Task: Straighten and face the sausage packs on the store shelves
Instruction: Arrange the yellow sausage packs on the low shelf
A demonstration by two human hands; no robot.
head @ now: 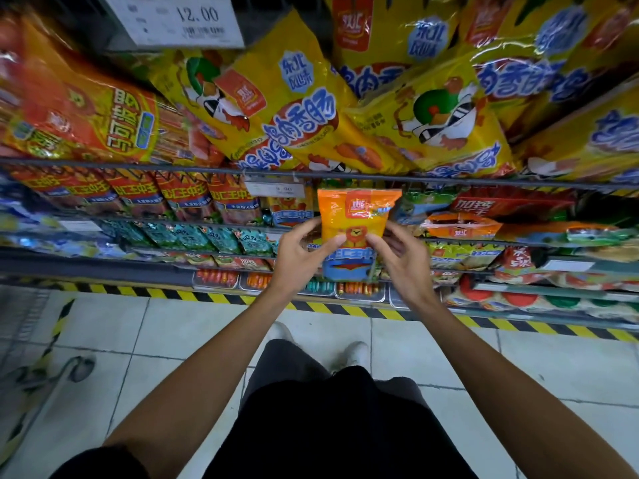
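The left hand and the right hand both pinch one orange sausage pack, thumbs on its lion-printed front, fingers curled behind its side edges. The pack is held upright, clear of the shelves, in front of a middle shelf's front rail. Behind it stand matching packs and a price tag. Large yellow packs lean over the upper shelf's front rail. Below, a yellow-black hazard strip lines the shelving's base edge.
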